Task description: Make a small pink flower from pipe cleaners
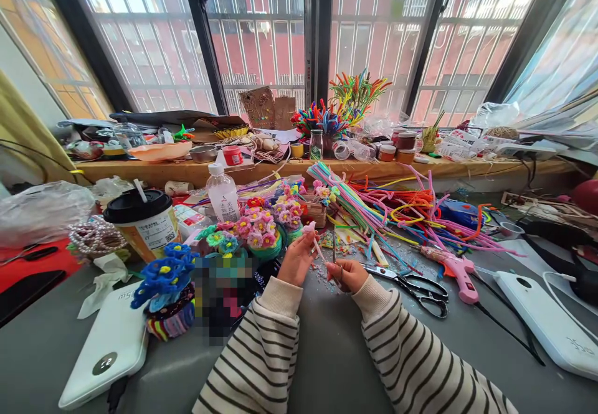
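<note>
Above the middle of the grey table, my left hand (pixel 297 259) pinches a pale pink pipe cleaner (pixel 309 228). Its upper end is bunched like a small flower, and a thin length slants down toward my right hand (pixel 348 274). My right hand's fingers are closed around small scissors (pixel 334 253), whose narrow metal blades point up and away from me. Whether the blades touch the pink piece I cannot tell. Large black-handled scissors (pixel 415 287) lie just right of that hand. Left of my hands stand pipe-cleaner flowers in pink (pixel 256 226) and blue (pixel 169 277).
Loose pipe cleaners (pixel 355 199) spread across the back right. A pink glue gun (pixel 460 274) with its cable lies at the right, near a white power bank (pixel 546 320). A lidded cup (pixel 144 221), a bottle (pixel 222 193) and another power bank (pixel 109 345) are at the left.
</note>
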The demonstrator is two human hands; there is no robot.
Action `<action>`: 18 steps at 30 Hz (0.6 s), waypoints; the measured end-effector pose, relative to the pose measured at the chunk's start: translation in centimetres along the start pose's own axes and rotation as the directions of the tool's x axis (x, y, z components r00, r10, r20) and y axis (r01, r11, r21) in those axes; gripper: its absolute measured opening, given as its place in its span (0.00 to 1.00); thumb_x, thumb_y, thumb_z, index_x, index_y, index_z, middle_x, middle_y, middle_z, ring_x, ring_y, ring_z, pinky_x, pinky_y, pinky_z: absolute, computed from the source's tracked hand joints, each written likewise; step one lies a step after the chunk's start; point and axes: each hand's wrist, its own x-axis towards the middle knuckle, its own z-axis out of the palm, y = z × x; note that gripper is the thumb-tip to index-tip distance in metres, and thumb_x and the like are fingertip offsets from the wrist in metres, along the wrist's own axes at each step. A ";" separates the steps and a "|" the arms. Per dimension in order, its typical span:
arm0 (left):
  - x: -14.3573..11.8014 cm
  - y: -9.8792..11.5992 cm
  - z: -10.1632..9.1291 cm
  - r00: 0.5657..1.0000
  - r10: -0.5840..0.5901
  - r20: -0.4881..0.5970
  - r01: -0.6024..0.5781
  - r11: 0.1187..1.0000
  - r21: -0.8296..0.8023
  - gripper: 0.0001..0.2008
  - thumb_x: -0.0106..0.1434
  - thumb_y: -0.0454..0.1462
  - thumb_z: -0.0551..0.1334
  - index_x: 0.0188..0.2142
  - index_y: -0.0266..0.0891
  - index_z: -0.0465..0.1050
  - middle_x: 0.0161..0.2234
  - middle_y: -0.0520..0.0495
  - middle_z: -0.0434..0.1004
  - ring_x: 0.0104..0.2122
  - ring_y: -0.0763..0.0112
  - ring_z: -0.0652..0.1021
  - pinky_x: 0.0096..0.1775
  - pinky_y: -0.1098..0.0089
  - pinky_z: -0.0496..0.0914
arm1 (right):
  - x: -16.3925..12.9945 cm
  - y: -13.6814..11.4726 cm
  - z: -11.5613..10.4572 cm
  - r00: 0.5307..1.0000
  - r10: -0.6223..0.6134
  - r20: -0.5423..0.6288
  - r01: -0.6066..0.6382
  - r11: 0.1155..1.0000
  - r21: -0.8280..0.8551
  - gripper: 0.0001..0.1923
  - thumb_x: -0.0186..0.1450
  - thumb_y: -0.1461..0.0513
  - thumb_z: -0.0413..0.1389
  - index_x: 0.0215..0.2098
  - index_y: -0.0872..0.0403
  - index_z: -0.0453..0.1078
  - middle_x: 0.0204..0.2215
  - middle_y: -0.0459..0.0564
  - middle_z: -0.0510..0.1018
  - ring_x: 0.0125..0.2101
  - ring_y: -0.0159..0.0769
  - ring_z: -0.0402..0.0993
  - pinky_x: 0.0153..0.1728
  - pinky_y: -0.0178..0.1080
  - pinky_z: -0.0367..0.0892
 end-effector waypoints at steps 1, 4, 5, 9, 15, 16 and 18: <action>0.0 0.0 0.0 1.000 -0.004 -0.003 0.004 1.000 -0.003 0.07 0.41 0.35 0.63 0.23 0.36 0.69 0.25 0.53 0.69 0.28 0.78 0.70 0.34 0.73 0.63 | 0.0 0.0 -0.2 1.000 -0.015 -0.020 0.014 0.999 -0.050 0.21 0.46 0.47 0.50 0.16 0.58 0.62 0.05 0.36 0.49 0.08 0.20 0.43 0.10 0.29 0.39; 0.0 0.0 0.0 1.000 -0.004 -0.025 0.004 1.000 0.006 0.07 0.42 0.35 0.63 0.23 0.36 0.69 0.24 0.53 0.69 0.27 0.79 0.70 0.34 0.73 0.63 | 0.1 0.0 -0.7 0.991 -0.086 -0.102 0.065 0.979 -0.195 0.18 0.45 0.49 0.53 0.16 0.57 0.63 0.07 0.37 0.51 0.10 0.20 0.44 0.12 0.29 0.41; 0.0 0.0 0.0 0.999 0.004 -0.034 -0.003 1.000 0.018 0.07 0.42 0.35 0.63 0.23 0.36 0.69 0.24 0.53 0.69 0.27 0.79 0.70 0.33 0.74 0.62 | 0.2 0.0 -0.9 0.986 -0.111 -0.127 0.079 0.969 -0.233 0.17 0.45 0.50 0.53 0.15 0.57 0.63 0.08 0.37 0.51 0.11 0.20 0.44 0.13 0.29 0.41; 0.0 -0.2 -0.1 0.996 0.062 -0.066 -0.056 0.995 0.083 0.07 0.41 0.34 0.63 0.23 0.35 0.68 0.20 0.54 0.67 0.23 0.80 0.69 0.28 0.77 0.62 | 0.3 0.3 -0.8 0.963 -0.179 -0.203 0.105 0.939 -0.328 0.16 0.45 0.51 0.54 0.18 0.58 0.66 0.09 0.38 0.49 0.13 0.21 0.42 0.14 0.30 0.41; 0.2 -0.6 -0.1 0.996 0.050 -0.075 -0.042 0.993 0.112 0.08 0.41 0.33 0.64 0.23 0.35 0.68 0.19 0.55 0.68 0.21 0.81 0.69 0.25 0.78 0.61 | 0.1 0.7 0.3 0.949 -0.213 -0.232 0.099 0.902 -0.420 0.16 0.45 0.52 0.54 0.20 0.58 0.68 0.08 0.37 0.48 0.12 0.22 0.42 0.14 0.30 0.42; 0.1 -0.6 0.0 0.997 0.035 -0.073 -0.027 0.993 0.112 0.08 0.41 0.33 0.64 0.23 0.35 0.67 0.20 0.54 0.69 0.21 0.81 0.69 0.26 0.78 0.62 | 0.1 0.8 0.5 0.946 -0.218 -0.242 0.099 0.901 -0.423 0.16 0.46 0.52 0.54 0.20 0.58 0.68 0.08 0.37 0.49 0.12 0.22 0.42 0.14 0.30 0.43; 0.0 -0.6 0.1 0.998 0.009 -0.068 -0.001 0.994 0.114 0.08 0.41 0.33 0.63 0.23 0.35 0.67 0.22 0.53 0.71 0.21 0.80 0.70 0.26 0.78 0.63 | 0.1 0.9 0.5 0.947 -0.208 -0.243 0.097 0.911 -0.401 0.16 0.46 0.52 0.53 0.18 0.58 0.66 0.08 0.37 0.49 0.12 0.21 0.42 0.14 0.30 0.43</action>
